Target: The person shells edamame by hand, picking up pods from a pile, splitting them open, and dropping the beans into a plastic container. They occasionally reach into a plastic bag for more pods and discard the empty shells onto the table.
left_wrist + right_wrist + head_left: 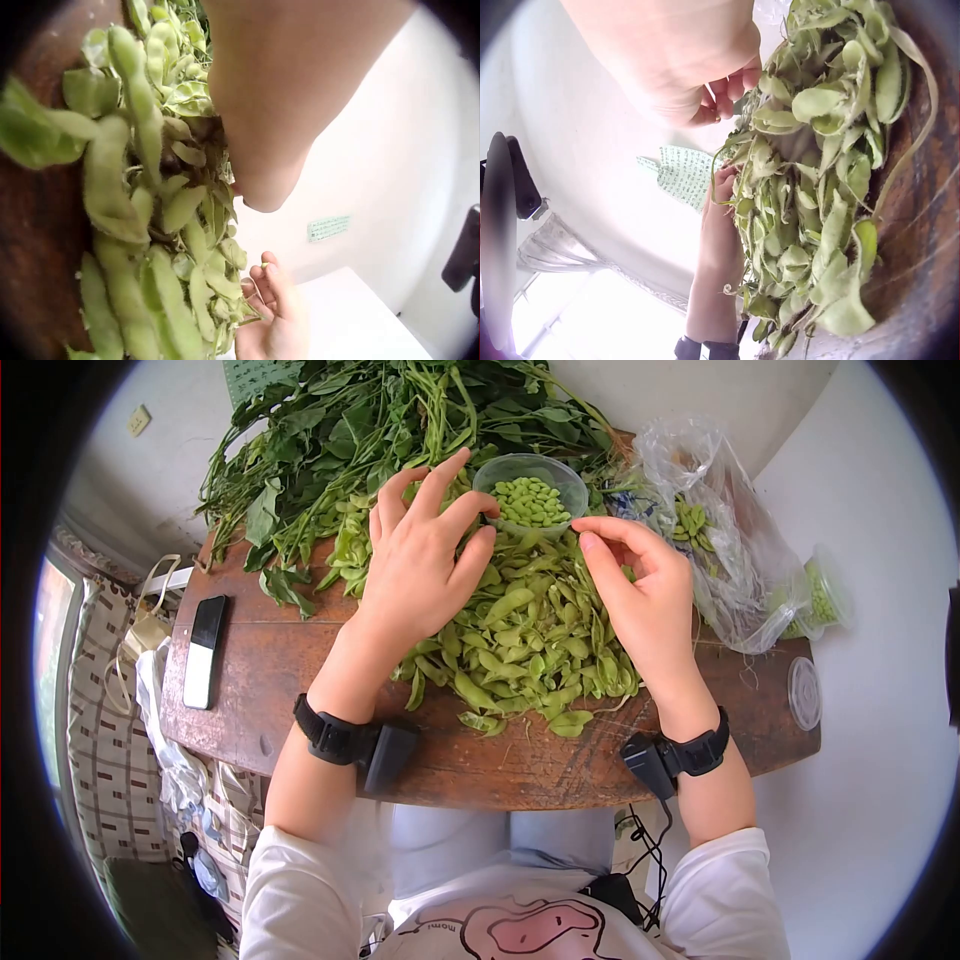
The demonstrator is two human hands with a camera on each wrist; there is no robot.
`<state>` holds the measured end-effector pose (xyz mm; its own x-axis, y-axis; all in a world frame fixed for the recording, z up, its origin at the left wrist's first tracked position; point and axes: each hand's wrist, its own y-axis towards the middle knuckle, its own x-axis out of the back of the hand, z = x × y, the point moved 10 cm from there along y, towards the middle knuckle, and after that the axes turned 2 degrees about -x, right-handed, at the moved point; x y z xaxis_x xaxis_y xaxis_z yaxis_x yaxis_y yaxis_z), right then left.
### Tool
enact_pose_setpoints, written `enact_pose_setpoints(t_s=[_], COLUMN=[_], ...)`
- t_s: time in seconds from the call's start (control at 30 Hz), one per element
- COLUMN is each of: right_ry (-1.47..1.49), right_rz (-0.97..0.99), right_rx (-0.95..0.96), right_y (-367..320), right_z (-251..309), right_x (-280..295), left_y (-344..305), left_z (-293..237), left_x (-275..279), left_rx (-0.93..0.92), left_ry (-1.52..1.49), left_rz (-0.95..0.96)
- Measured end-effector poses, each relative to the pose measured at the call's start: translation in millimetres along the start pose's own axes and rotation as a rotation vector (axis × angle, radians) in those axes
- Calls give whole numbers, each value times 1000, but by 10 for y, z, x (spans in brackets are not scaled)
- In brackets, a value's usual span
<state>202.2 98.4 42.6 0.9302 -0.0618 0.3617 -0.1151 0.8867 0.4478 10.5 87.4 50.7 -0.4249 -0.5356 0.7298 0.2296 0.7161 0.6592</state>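
Observation:
My left hand hovers over the left side of a heap of green soybean pods, fingers spread and loosely bent, nothing visible in them. Its index fingertip is right at the rim of a clear plastic bowl that holds shelled green soybeans. To the right of that bowl, my right hand has thumb and index finger drawn together near the rim. Between those fingertips a small pale green bean shows in the left wrist view. Many pods in the heap are split or flattened.
Leafy soybean stalks cover the back left of the wooden table. At right lie a clear plastic bag with pods, a tub of green beans and a round lid. A phone rests near the left edge.

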Motion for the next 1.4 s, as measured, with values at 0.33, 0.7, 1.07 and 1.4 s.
enact_pose_setpoints(t_s=[0.33,0.7,1.07,1.4], right_ry=[375,456,68,153], right_rz=[225,110,57,98], right_rx=[34,-53,268,187], right_y=[-20,-38,-49,-39], right_z=[139,73,326,211], right_x=[-218,-177,-111,-137], left_y=[10,-3,-13,-29], left_z=[-304,-216,-223,-191], left_x=[181,83,82,24], left_rx=[-80,25,12,79], left_ry=[-435,-608,-589,-839], left_rz=[-70,-48,-40,-59])
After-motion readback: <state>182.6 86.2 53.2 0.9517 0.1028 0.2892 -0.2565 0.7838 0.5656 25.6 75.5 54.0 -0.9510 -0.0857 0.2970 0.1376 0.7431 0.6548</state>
